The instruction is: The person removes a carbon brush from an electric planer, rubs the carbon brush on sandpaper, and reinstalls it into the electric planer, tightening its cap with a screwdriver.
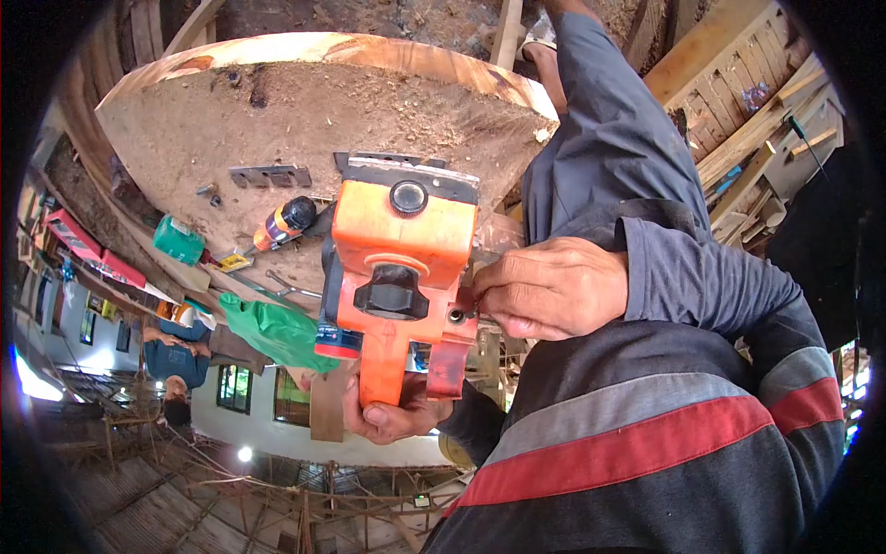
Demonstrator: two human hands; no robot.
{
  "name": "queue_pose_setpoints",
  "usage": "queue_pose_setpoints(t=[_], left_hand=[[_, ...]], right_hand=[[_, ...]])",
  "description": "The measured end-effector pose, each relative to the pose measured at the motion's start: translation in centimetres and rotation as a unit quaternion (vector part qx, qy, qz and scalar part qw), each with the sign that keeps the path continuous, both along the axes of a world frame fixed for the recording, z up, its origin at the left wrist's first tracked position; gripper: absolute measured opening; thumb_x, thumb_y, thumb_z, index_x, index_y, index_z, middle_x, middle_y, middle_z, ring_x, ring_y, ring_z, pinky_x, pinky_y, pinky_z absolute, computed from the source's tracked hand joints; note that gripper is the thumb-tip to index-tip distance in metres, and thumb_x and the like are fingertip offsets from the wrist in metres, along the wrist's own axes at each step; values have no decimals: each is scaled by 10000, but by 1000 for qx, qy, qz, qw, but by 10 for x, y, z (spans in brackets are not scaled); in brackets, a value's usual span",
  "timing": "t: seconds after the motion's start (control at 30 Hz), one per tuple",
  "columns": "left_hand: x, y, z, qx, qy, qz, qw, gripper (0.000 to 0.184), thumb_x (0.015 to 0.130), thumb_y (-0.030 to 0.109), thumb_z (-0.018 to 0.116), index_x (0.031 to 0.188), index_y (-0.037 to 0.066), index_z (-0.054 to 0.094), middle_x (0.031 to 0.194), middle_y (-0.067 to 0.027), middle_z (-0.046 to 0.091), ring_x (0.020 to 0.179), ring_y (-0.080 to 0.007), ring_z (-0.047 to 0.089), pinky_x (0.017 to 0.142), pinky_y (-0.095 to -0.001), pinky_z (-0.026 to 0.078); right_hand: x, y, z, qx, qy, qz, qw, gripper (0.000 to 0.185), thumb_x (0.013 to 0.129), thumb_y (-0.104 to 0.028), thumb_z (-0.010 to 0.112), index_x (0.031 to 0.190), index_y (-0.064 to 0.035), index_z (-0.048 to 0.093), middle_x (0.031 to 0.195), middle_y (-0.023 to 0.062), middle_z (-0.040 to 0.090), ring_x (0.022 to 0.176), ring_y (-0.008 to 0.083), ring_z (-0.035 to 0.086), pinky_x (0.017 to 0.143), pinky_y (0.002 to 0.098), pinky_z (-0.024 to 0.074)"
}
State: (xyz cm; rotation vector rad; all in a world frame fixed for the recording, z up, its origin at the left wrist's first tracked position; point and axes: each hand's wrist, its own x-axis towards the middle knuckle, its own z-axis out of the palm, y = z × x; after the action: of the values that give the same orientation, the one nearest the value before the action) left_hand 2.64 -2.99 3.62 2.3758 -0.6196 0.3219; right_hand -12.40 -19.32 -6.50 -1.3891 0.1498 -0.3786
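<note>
Your left hand [397,420] has its grip wrapped around the lower end of the orange power tool [392,249], thumb pressed against the orange casing. Your right hand [558,284] reaches in from the side, fingers curled against the tool's edge beside a small round hole; their tips are hidden, so you cannot tell whether that grip pinches anything. The tool is in front of your chest, its black knob [392,291] facing you. Beyond it, on the dusty wooden worktop [369,111], lies a slotted metal strip [270,175], with small metal pieces [210,195] near it. Farther to the left are an orange-and-black object [284,223], a green container [180,240], a wrench [291,285] and a crumpled green bag [277,331]. Well off, another person [180,358] appears upside down in your view.
</note>
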Motion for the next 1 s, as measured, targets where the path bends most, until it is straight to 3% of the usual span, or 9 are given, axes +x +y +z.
queue_pose_setpoints(t=[0.1,0.2,0.27,0.37,0.8,1.0], left_hand=[[2,10,0,1,-4,1,1000,428,981,298,487,1007,-107,623,924,-195,632,746,-292,649,614,-379,552],[9,30,0,48,-73,-75,993,440,986,306,488,1015,-112,623,941,-194,626,763,-288,647,628,-374,552],[10,34,0,48,-75,-81,993,449,989,312,488,1019,-115,624,947,-192,622,773,-287,645,638,-373,553],[10,33,0,54,-82,-89,991,452,992,316,486,1020,-115,621,951,-190,616,788,-284,646,647,-373,553],[9,30,-1,52,-68,-87,993,426,996,322,480,1016,-81,616,914,-171,610,730,-274,627,612,-376,530],[10,16,-3,51,-77,-82,992,433,993,329,474,1014,-79,616,920,-171,607,730,-272,620,608,-373,520]], right_hand=[[-2,2,1,43,30,10,999,165,976,-138,626,1033,16,646,1097,167,655,928,318,695,764,389,590],[1,7,3,77,40,28,996,134,970,-117,623,1005,11,638,1095,170,660,954,332,697,789,404,588],[4,13,3,105,42,-2,994,122,912,-96,644,966,-3,585,1035,159,622,908,354,660,768,418,560],[4,12,4,139,46,9,989,80,948,-63,617,977,11,627,1079,174,667,965,340,698,808,401,583],[8,12,5,118,57,48,990,137,869,-25,669,999,8,640,1037,154,670,931,332,697,796,408,581],[12,16,5,144,40,12,989,214,889,-63,652,1092,6,638,1003,167,615,913,379,647,785,443,542]])
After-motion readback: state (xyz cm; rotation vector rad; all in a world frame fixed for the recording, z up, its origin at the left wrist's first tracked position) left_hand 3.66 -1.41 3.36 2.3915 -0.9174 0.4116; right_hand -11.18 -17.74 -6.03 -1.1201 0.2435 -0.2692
